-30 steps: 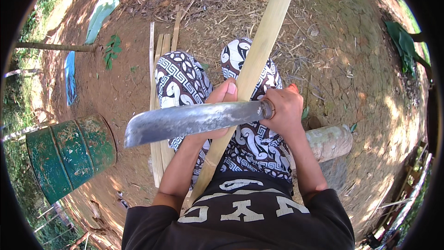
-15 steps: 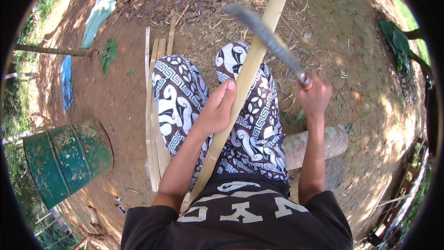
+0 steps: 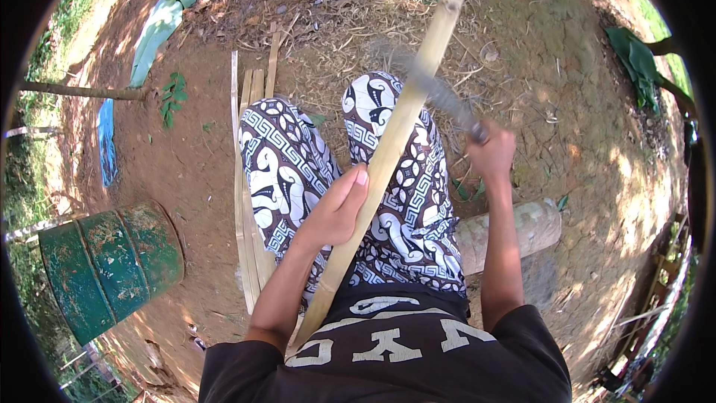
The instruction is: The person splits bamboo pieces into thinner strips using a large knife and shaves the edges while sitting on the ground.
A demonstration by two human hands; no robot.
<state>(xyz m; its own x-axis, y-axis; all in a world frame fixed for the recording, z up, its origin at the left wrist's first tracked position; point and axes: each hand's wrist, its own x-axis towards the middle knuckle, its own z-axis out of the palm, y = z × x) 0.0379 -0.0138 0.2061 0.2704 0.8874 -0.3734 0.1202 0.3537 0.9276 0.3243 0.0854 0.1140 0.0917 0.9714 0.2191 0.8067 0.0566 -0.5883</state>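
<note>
A long pale bamboo strip (image 3: 395,134) slants across my lap, its lower end against my shirt and its far end past my knees. My left hand (image 3: 339,205) is closed round it from the left side, thumb on top, over my thighs. In my right hand (image 3: 492,151) is the handle of a machete (image 3: 451,101), gripped in a fist. Its blade, smeared by motion, meets the strip near my right knee and reaches across to the left. Whether the blade lies over or against the strip's edge is too blurred to tell.
Several bamboo strips (image 3: 250,246) lie beside my left leg. A log (image 3: 514,235) rests to my right. A rusty green drum (image 3: 112,261) lies at the left, near blue plastic (image 3: 107,142) and a thin trunk (image 3: 82,90). Shavings (image 3: 335,37) cover the ground ahead.
My right hand has come a little left and nearer me with the machete. My left hand has slid down along the strip, toward my body.
</note>
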